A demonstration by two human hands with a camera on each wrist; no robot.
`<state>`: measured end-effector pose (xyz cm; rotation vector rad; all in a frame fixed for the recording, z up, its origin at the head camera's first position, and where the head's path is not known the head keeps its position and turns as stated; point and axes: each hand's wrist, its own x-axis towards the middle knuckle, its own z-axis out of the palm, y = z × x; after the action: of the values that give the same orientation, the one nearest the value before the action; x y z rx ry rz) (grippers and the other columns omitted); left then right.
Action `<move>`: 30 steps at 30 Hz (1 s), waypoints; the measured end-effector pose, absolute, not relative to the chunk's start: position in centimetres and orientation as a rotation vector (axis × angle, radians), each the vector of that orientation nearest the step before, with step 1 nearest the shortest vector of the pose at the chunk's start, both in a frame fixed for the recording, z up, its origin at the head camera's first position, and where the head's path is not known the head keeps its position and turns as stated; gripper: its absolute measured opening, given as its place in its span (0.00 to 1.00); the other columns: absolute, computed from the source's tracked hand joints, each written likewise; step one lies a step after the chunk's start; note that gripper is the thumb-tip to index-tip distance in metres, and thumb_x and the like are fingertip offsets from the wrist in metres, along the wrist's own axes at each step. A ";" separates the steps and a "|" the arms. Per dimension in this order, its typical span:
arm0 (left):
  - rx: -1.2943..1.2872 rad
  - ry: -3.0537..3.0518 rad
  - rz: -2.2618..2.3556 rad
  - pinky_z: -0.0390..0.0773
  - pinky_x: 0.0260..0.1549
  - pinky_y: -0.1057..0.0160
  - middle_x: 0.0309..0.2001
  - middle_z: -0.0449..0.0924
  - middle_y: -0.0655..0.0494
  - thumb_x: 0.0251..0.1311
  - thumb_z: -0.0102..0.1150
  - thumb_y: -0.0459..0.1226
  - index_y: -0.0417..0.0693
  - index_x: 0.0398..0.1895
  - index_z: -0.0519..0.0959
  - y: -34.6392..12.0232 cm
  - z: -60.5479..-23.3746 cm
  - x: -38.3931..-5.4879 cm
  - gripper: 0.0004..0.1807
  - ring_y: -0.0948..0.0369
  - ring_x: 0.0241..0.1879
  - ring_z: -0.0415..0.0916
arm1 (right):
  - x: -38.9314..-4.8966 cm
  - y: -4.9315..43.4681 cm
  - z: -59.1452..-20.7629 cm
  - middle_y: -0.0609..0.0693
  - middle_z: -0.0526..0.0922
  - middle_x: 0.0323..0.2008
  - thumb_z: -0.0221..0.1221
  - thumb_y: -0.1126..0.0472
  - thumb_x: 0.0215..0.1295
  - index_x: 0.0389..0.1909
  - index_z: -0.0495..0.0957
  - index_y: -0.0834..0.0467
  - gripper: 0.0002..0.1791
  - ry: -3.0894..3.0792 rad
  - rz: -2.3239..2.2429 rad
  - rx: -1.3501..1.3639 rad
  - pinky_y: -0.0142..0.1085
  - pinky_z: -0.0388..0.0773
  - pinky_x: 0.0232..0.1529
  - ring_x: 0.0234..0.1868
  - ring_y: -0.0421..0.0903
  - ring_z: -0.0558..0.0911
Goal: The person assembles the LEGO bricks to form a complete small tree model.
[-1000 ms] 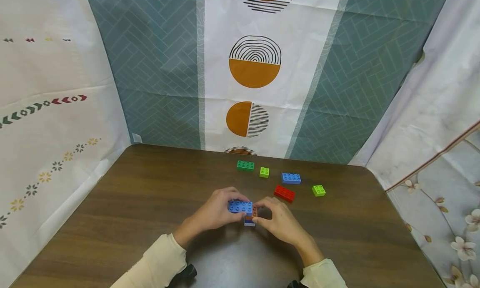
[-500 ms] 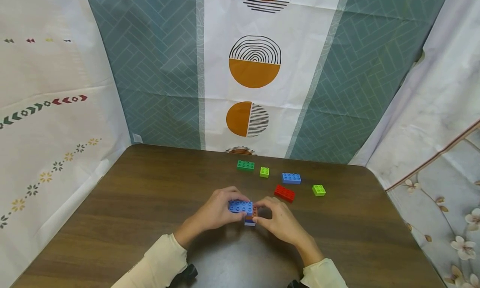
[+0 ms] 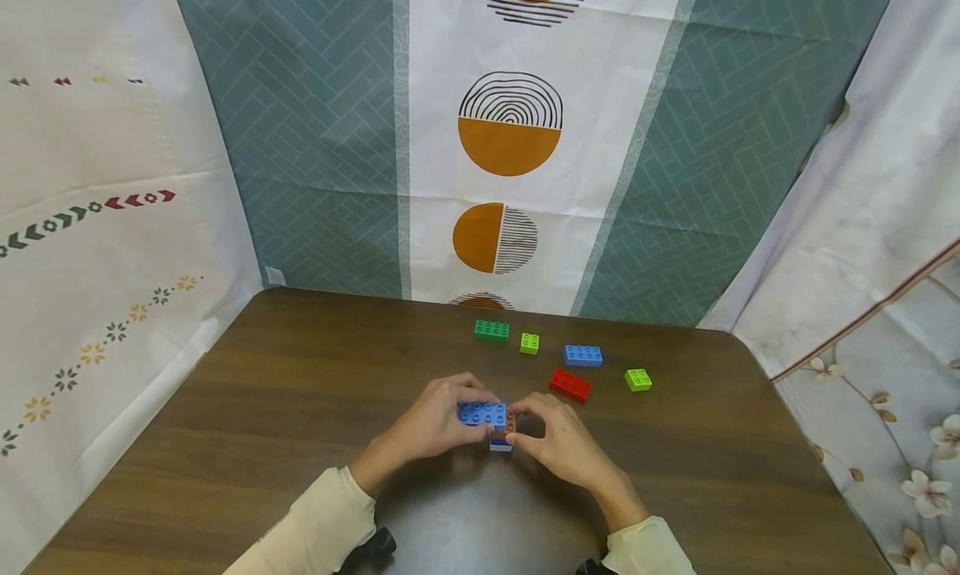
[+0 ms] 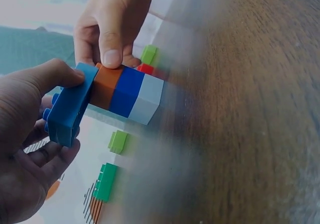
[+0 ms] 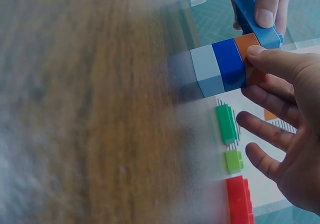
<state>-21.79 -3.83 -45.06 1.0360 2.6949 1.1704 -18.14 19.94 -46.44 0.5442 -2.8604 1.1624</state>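
My left hand (image 3: 444, 418) grips a long light-blue toy brick (image 3: 482, 414) by its sides, thumb in front and fingers behind. One end of that brick lies over an orange brick (image 4: 105, 86) at the top of a small stack; its other end juts out to the left. Below the orange one come a dark blue brick (image 4: 127, 91) and a white brick (image 4: 148, 99), which stands at the table. My right hand (image 3: 558, 442) pinches the orange brick from the right between thumb and index finger, its other fingers spread in the right wrist view.
Behind the hands on the brown table (image 3: 300, 375) lie a red brick (image 3: 570, 386), a blue brick (image 3: 583, 356), a green brick (image 3: 492, 330) and two small lime bricks, one near the green brick and a lime brick (image 3: 638, 380) farther right. Fabric hangs around the table.
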 end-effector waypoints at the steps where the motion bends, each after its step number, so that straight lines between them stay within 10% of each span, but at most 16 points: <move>1: 1.030 2.692 1.174 0.83 0.41 0.70 0.49 0.82 0.59 0.57 0.74 0.42 0.55 0.52 0.88 -3.8 -45.1 -21.8 0.18 0.62 0.45 0.77 | -18.1 19.9 -46.5 0.41 0.86 0.48 0.72 0.54 0.63 0.53 0.84 0.48 0.18 -2.860 1.168 0.544 0.55 0.79 0.60 0.56 0.48 0.81; 30: 0.993 2.645 1.248 0.81 0.37 0.71 0.46 0.83 0.60 0.55 0.75 0.44 0.56 0.50 0.88 -3.8 -45.3 -22.1 0.18 0.63 0.42 0.77 | -18.5 22.2 -45.4 0.50 0.86 0.54 0.71 0.53 0.63 0.59 0.81 0.54 0.24 -2.816 1.260 0.573 0.60 0.79 0.60 0.57 0.53 0.82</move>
<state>-22.09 -3.83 -45.31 0.9927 2.6455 1.2480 -18.54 22.18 -45.36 0.5734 -2.8163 1.2605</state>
